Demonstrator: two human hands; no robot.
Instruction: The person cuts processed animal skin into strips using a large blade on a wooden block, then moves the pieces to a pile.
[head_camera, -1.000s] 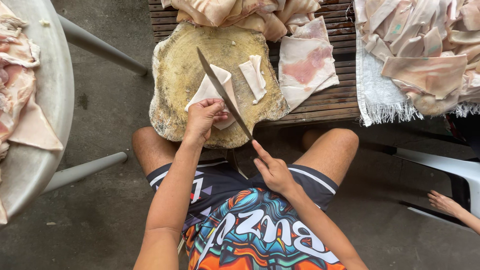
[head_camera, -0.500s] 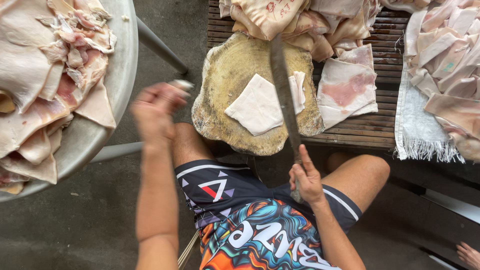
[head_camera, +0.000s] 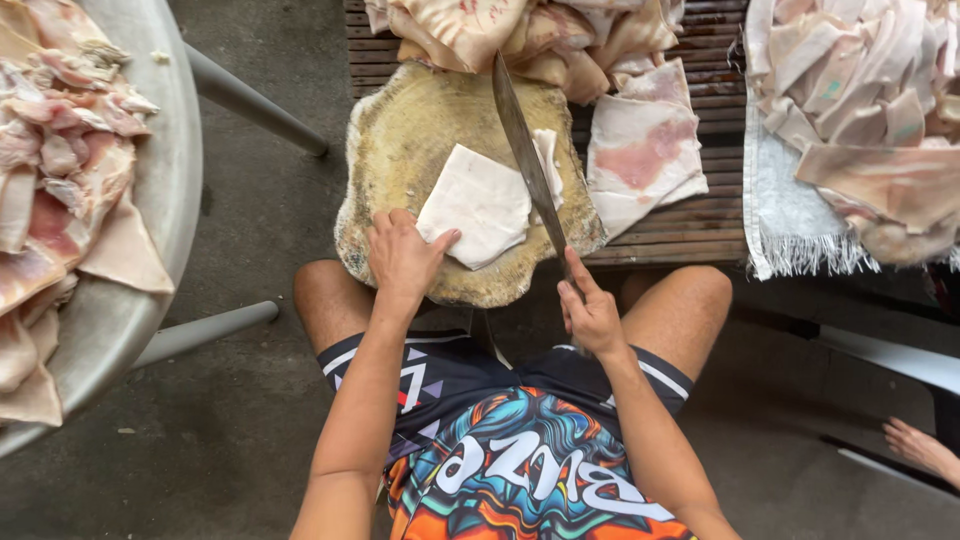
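Observation:
A round, worn wooden chopping block (head_camera: 410, 150) rests on a slatted wooden bench in front of my knees. A pale square slab of pork skin (head_camera: 478, 202) lies flat on it. My left hand (head_camera: 402, 255) presses on the slab's near left corner with fingers spread. My right hand (head_camera: 590, 315) grips the handle of a long knife (head_camera: 525, 160), whose blade lies across the slab's right edge, pointing away from me. A thin cut strip (head_camera: 548, 155) sits just right of the blade.
A large metal basin (head_camera: 150, 250) at left holds several pieces of raw meat and skin. More skin pieces (head_camera: 645, 150) lie on the bench beyond and right of the block, and a heap on a white cloth (head_camera: 780, 190) at far right. Another person's foot (head_camera: 920, 450) shows at lower right.
My left hand came back from the basin side and now rests on the slab. The knife stays across the slab's right edge.

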